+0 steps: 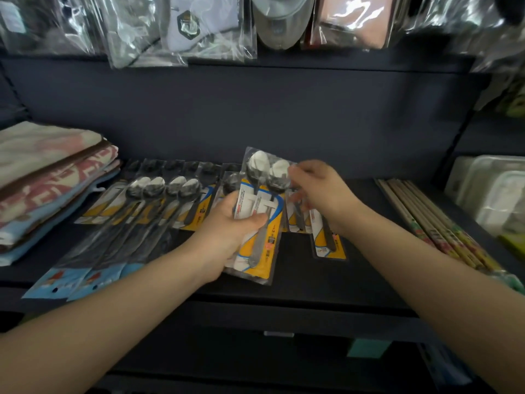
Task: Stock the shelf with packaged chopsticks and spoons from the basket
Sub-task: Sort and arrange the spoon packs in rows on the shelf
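My left hand (227, 231) grips a small stack of packaged spoons (262, 206) with yellow and white cards, held above the dark shelf (326, 277). My right hand (321, 191) pinches the top right edge of that stack near the spoon bowls. Several spoon packs (162, 194) lie in a row on the shelf to the left. Dark chopstick packs with light blue ends (93, 260) lie in front of them. One more spoon pack (326, 240) lies on the shelf below my right wrist. The basket is out of view.
Folded towels (42, 180) are stacked at the shelf's left end. Long patterned chopsticks (434, 223) lie at the right, beside white plastic containers (494, 191). Bagged goods (199, 27) hang above the shelf. A lower shelf edge (278, 334) shows beneath.
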Demonstrator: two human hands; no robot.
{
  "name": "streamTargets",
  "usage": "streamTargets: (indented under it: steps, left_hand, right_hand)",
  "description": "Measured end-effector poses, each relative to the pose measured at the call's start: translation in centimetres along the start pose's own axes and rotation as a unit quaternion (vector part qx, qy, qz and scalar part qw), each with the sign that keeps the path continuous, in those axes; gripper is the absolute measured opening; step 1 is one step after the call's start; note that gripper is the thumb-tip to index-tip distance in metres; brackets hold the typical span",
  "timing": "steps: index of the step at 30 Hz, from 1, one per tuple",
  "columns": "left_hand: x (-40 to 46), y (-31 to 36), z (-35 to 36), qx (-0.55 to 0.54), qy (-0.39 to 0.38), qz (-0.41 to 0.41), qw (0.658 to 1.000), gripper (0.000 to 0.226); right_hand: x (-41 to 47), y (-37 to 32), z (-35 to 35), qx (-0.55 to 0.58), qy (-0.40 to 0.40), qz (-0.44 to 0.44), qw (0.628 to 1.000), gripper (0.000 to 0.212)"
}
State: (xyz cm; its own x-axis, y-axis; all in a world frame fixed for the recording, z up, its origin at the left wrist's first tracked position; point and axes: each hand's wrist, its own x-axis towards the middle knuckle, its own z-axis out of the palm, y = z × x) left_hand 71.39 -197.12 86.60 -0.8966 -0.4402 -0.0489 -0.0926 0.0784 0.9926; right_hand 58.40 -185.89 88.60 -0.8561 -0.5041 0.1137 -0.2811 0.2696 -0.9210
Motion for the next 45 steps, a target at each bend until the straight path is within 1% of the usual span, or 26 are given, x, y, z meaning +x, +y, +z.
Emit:
streamTargets:
  steps: [3,5,8,10,12,14,15,17,20,22,24,26,27,29,31,32,33,34,36,37,39,41,42,43,44,45]
  left_hand:
    - [-1.0,0.2,-0.4,-0.020,-0.022,0.028,0.999,0.020]
    - [-1.8,0.5,-1.8,-0.038,0.005,0.037,0.999,0.016]
    - [-2.2,0.8,-6.3,-0.113,0.067,0.012,0.991,0.029]
    - [-2.7,0.9,-9.4,-0.125,0.098,-0.023,0.987,0.028]
    - [-3.5,0.9,-11.6,-0.111,0.094,-0.037,0.989,0.027]
    - [-4.4,1.0,-12.7,-0.094,0.082,-0.037,0.992,0.025]
    - [-4.7,1.0,-13.1,-0.096,0.078,-0.038,0.992,0.024]
    - [-5.3,0.9,-13.7,-0.117,0.080,-0.040,0.989,0.021]
    - [-5.9,0.4,-14.5,-0.115,0.074,-0.044,0.990,0.019]
    - [-6.1,0.1,-14.8,-0.101,0.064,-0.047,0.992,0.019]
    - [-6.1,0.0,-15.1,-0.092,0.054,-0.047,0.993,0.019]
    - [-5.9,-0.2,-15.3,-0.093,0.047,-0.047,0.993,0.019]
    - [-5.8,-0.2,-15.3,-0.097,0.043,-0.047,0.993,0.019]
    - [-5.6,-0.3,-15.3,-0.095,0.031,-0.048,0.994,0.020]
    - [-5.3,-0.4,-15.3,-0.086,0.019,-0.046,0.995,0.021]
    - [-5.1,-0.5,-15.4,-0.085,0.019,-0.043,0.995,0.021]
    - [-4.9,-0.5,-15.5,-0.086,0.022,-0.039,0.995,0.021]
    - [-4.6,-0.6,-15.5,-0.087,0.025,-0.036,0.995,0.021]
    - [-4.1,-0.8,-15.5,-0.084,0.022,-0.031,0.996,0.021]
    - [-4.0,-0.8,-15.3,-0.083,0.017,-0.030,0.996,0.021]
    - [-3.9,-0.7,-15.0,-0.088,0.003,-0.030,0.996,0.021]
    - [-3.9,-0.6,-14.7,-0.095,-0.009,-0.034,0.995,0.021]
    - [-4.0,-0.5,-14.5,-0.102,-0.015,-0.038,0.994,0.022]
    - [-4.1,-0.5,-14.2,-0.113,-0.023,-0.043,0.992,0.022]
    - [-4.2,-0.4,-14.0,-0.115,-0.033,-0.048,0.992,0.022]
    - [-4.3,-0.3,-13.7,-0.106,-0.043,-0.049,0.992,0.023]
  right_hand:
    - [-1.2,-1.1,1.9,0.083,-0.034,0.020,0.996,0.026]
    - [-1.1,-1.5,3.0,0.128,-0.047,0.043,0.990,0.007]
    - [-0.5,-1.8,4.9,0.161,-0.057,0.072,0.983,0.013]
    - [-0.1,-2.0,7.0,0.133,-0.079,0.083,0.984,0.011]
    - [0.2,-2.3,9.3,0.096,-0.091,0.088,0.987,0.010]
    - [0.9,-2.7,11.1,0.043,-0.076,0.082,0.993,0.005]
    - [1.4,-2.9,11.7,0.015,-0.068,0.080,0.994,0.007]
    - [2.4,-3.0,12.5,-0.039,-0.052,0.079,0.995,0.021]
    - [3.0,-2.9,13.1,-0.057,-0.043,0.098,0.993,0.030]
    - [3.1,-2.9,13.4,-0.038,-0.032,0.116,0.992,0.029]
    - [3.0,-3.0,14.0,-0.022,-0.019,0.135,0.990,0.020]
    - [2.8,-3.2,14.6,-0.092,-0.010,0.118,0.989,0.017]
    - [2.7,-3.3,14.7,-0.157,-0.010,0.095,0.983,0.021]
    - [2.1,-3.7,14.5,-0.295,0.008,0.032,0.955,0.028]
    - [1.2,-3.6,13.6,-0.372,0.055,-0.057,0.925,0.009]
    - [0.7,-3.3,13.0,-0.388,0.064,-0.105,0.913,0.017]
    - [0.0,-2.8,12.4,-0.408,0.035,-0.147,0.901,0.029]
    - [-0.7,-2.4,11.9,-0.430,-0.023,-0.169,0.887,0.038]
    - [-1.9,-1.4,11.6,-0.485,-0.139,-0.164,0.848,0.056]
    - [-2.3,-0.9,11.5,-0.506,-0.179,-0.143,0.832,0.061]
    - [-2.3,-0.5,11.2,-0.529,-0.212,-0.112,0.814,0.066]
    - [-2.0,-0.4,10.8,-0.544,-0.217,-0.117,0.802,0.065]
    - [-2.2,-0.6,10.5,-0.543,-0.218,-0.127,0.800,0.064]
    - [-2.3,-0.7,10.3,-0.522,-0.212,-0.138,0.814,0.061]
    - [-2.5,-0.9,10.1,-0.469,-0.193,-0.148,0.849,0.058]
    - [-2.8,-1.3,10.1,-0.372,-0.159,-0.136,0.904,0.053]
